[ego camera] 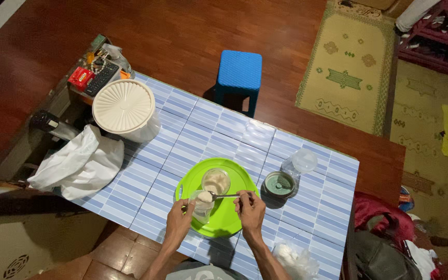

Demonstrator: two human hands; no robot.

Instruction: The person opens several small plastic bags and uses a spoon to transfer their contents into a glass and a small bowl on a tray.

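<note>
A bright green tray (234, 220) lies near the front edge of a blue-and-white tiled table (193, 129). On the tray my left hand (180, 218) holds a small clear cup (202, 206). My right hand (250, 206) grips a metal spoon (224, 196) whose bowl, heaped with something pale, sits over that cup. A second clear cup (216, 181) with a pale brownish filling stands just behind it on the tray.
An open jar with a green inside (279, 184) and its clear lid (304, 159) stand right of the tray. A cream lidded tub (125, 110) and white cloth (79, 163) are at the left, a blue stool (239, 78) beyond the table, a plastic bag (294, 256) near my right arm.
</note>
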